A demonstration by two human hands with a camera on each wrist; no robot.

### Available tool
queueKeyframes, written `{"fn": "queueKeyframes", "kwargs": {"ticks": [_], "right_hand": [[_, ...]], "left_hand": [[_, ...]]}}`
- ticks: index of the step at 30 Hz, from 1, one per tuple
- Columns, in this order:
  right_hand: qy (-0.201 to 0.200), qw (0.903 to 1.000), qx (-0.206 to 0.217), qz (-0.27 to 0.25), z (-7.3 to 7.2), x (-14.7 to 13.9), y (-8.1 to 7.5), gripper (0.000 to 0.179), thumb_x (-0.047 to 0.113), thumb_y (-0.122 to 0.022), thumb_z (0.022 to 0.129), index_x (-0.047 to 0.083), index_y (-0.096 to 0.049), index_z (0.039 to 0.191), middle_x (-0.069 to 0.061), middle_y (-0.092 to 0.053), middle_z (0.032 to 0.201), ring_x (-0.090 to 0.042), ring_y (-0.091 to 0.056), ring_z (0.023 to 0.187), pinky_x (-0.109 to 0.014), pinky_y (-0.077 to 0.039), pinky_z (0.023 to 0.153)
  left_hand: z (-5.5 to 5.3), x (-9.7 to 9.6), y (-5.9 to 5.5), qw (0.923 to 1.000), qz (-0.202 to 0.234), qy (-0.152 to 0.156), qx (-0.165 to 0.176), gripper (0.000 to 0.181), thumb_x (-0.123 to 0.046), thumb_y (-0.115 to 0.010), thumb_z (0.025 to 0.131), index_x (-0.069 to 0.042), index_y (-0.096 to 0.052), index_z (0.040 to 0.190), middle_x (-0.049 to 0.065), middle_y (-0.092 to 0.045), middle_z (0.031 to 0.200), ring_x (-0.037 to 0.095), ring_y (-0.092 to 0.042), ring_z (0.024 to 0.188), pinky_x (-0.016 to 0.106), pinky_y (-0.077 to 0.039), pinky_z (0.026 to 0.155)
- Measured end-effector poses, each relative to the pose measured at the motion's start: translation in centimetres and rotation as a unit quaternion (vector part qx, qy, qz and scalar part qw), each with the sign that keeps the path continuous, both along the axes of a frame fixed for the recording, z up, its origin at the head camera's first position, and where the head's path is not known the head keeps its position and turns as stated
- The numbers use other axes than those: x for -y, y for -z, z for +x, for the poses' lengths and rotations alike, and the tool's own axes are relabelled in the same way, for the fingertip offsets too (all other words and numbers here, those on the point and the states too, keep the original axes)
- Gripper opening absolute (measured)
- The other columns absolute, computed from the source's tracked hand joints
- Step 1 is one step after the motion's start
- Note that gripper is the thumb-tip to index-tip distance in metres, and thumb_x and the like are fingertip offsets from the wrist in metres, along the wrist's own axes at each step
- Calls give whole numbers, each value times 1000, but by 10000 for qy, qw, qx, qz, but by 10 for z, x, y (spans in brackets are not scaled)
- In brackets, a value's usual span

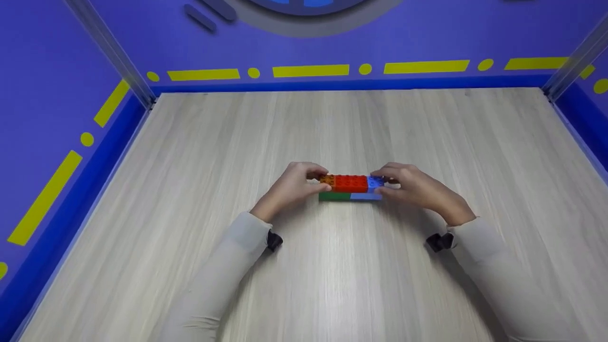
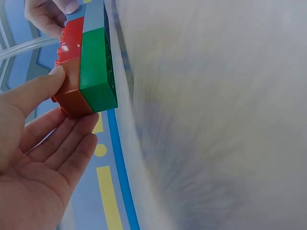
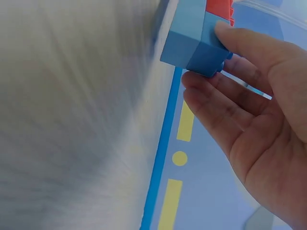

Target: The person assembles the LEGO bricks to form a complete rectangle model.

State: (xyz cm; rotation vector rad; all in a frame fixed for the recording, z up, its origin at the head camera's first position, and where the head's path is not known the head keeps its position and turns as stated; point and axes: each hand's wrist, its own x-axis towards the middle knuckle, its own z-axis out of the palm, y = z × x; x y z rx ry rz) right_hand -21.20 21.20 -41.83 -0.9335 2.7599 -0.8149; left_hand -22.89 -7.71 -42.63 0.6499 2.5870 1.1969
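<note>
Two layers of toy building bricks are joined into one block in front of the person. On top sit an orange-brown brick [image 2: 72,86], a red brick [image 1: 351,183] and a small blue brick [image 1: 375,182]. Below them are a green brick [image 2: 96,72] and a light blue brick [image 3: 186,28]. The left hand [image 1: 300,183] pinches the orange-brown end, thumb on the near side. At the other end, the right hand [image 1: 408,186] pinches the small blue brick between thumb and fingers. In the left wrist view the green brick's hollow underside shows, so the block appears tilted or raised off the tabletop.
A pale wood-grain table [image 1: 213,156] spreads around the hands. Blue-purple panels with yellow marks [image 1: 311,71] rise along its back and sides, with metal posts [image 1: 114,52] at the corners. Both wrists wear black devices [image 1: 440,242] below light sleeves.
</note>
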Motion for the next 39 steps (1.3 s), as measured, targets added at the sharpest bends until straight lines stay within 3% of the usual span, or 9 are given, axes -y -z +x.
{"fn": "queueKeyframes", "kwargs": {"ticks": [12, 20, 27, 35, 39], "right_hand": [[526, 9935, 609, -803, -25, 3, 3, 37, 10, -66, 91, -3, -61, 124, -19, -64, 119, -31, -62, 104, -48, -50, 93], [1030, 9857, 1043, -827, -39, 6, 3, 40, 16, -61, 94, -2, -57, 130, -20, -60, 128, -33, -57, 113, -49, -46, 100], [1446, 9791, 1168, -831, -48, 8, 6, 41, 21, -58, 96, -1, -57, 131, -20, -60, 128, -32, -54, 116, -48, -44, 101], [1816, 9676, 1424, -1026, -57, 8, 8, 45, 28, -55, 98, 2, -55, 134, -19, -54, 137, -30, -48, 123, -47, -38, 107], [1876, 9657, 1471, -1031, -60, 11, 8, 45, 28, -54, 98, 1, -54, 134, -19, -53, 138, -32, -46, 130, -48, -35, 110]], "left_hand": [[-21, -3, -2, 9974, 108, -703, 122, 41, -23, -74, 85, -2, -67, 119, 9, -70, 113, 19, -64, 100, 30, -52, 90], [-31, -5, 0, 9943, 193, -1024, 217, 40, -29, -72, 87, -5, -68, 119, 6, -69, 117, 18, -62, 108, 30, -48, 96], [-41, -10, 1, 9888, 444, -1393, 309, 37, -30, -71, 87, -7, -70, 116, 5, -70, 115, 17, -62, 109, 30, -49, 96], [-52, -17, 4, 9781, 766, -1923, 233, 27, -27, -73, 85, -8, -75, 105, 6, -73, 105, 13, -65, 92, 25, -53, 80], [-55, -19, 7, 9742, 896, -2052, 293, 23, -23, -73, 85, -6, -76, 102, 7, -74, 103, 14, -65, 93, 26, -53, 83]]}}
